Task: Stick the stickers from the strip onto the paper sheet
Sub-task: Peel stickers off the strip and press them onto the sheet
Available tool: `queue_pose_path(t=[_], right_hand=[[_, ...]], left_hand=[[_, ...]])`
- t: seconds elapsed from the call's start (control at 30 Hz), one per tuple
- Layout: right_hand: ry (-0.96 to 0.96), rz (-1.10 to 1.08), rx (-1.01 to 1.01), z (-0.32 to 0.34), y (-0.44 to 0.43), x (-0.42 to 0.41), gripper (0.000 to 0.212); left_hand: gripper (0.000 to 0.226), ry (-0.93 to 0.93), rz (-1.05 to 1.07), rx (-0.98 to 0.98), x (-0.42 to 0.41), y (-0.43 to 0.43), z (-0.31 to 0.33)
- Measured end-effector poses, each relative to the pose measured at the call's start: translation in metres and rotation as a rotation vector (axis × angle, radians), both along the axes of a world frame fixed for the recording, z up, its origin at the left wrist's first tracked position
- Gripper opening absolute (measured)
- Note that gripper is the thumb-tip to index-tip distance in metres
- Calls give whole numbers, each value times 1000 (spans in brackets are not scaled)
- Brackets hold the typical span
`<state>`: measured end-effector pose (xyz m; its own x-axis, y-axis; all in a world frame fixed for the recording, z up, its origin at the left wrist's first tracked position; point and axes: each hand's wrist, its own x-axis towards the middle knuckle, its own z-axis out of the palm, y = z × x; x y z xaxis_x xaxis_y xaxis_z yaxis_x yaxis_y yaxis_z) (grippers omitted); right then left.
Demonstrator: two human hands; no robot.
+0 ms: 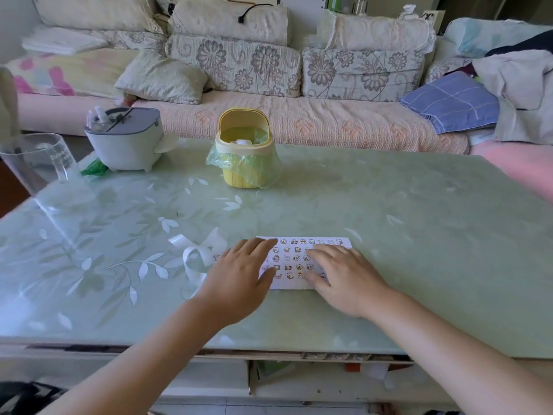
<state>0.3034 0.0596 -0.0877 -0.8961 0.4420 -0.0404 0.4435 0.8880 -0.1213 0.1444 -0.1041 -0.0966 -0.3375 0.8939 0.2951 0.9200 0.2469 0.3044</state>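
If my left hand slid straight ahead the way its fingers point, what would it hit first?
Probably nothing: the left hand would leave the paper sheet and cross bare table, seemingly passing right of the yellow trash bin, though depth is unclear.

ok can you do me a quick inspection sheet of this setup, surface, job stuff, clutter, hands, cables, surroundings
surface: glossy pale green table with a leaf pattern.
job's things: paper sheet near the front edge, with rows of small stickers on it; a curled white strip lies to its left.
clutter: yellow bin with a green liner, grey-white container, and clear jug at the far left.
hands: left hand lies flat on the sheet's left part, right hand on its right part; neither holds anything.
cables: black cable on a sofa cushion; none seen on the table.
surroundings: floral sofa behind the table, with a blue cloth at its right.
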Motion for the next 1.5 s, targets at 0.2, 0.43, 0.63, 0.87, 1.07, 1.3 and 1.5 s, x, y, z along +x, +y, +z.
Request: queue_pose_path(t=[0.2,0.43,0.63,0.87,1.07,1.3,1.5], right_hand=[[199,-21,-215,17,-31,-52,35],[277,-161,-621,15,-58,-107,15],[226,-200,-704,9,-68,-134,28],[369,-304,-949,21,-72,-149,21],[480,-224,-945,29,-60,-145,23],[561,-64,-814,28,-53,-141,10],[636,-14,-764,26,-50,-141,4]], left_hand=[[24,-17,267,235,-35,-16,14],[42,-84,381,-62,-64,-40,9],[22,-24,317,-99,-71,-47,4],[15,-389,405,-40,-79,-40,18],[12,-780,362,74,-79,-35,31],[11,-1010,370,154,-75,-30,38],[22,-1085,422,190,-76,-30,42]])
